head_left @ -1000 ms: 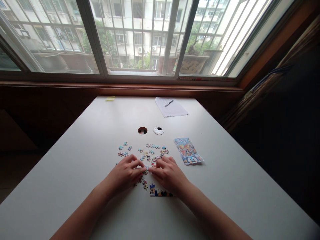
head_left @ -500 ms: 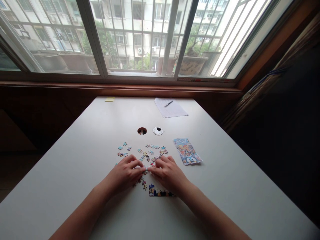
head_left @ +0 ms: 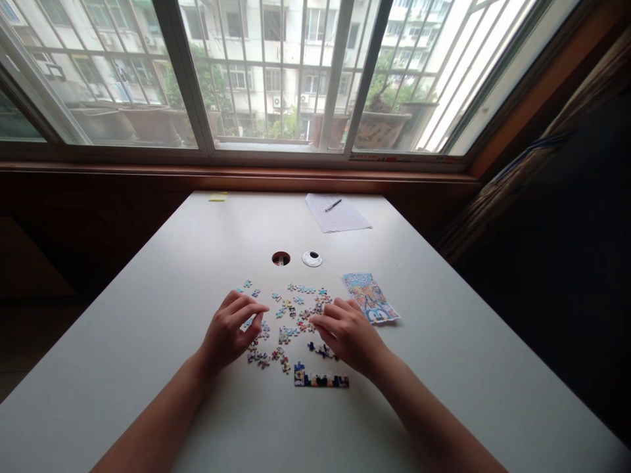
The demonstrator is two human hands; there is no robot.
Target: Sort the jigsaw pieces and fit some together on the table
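Note:
My left hand (head_left: 231, 330) hovers over the left side of the loose jigsaw pieces (head_left: 259, 358), thumb and forefinger apart with nothing visible between them. On the other side, my right hand (head_left: 348, 334) has its fingers curled and the fingertips drawn together at the right edge of the pile of puzzle pieces (head_left: 304, 320). Whether a piece is in that pinch is too small to tell. Between the hands lies a small joined cluster of pieces (head_left: 286, 334). Nearer to me is an assembled dark puzzle strip (head_left: 323, 381), with a few dark pieces (head_left: 319, 349) above it.
A colourful picture sheet (head_left: 372, 299) lies right of the pieces. Farther back on the white table (head_left: 148, 315) are a cable hole (head_left: 280, 259), a round cover (head_left: 312, 259), papers (head_left: 340, 220) with a pen (head_left: 333, 205), and yellow notes (head_left: 217, 196). A barred window stands behind.
My hands have drawn apart from where their fingertips met over the small cluster. The left went left and its fingers opened; the right moved right, uncovering the cluster and the dark strip.

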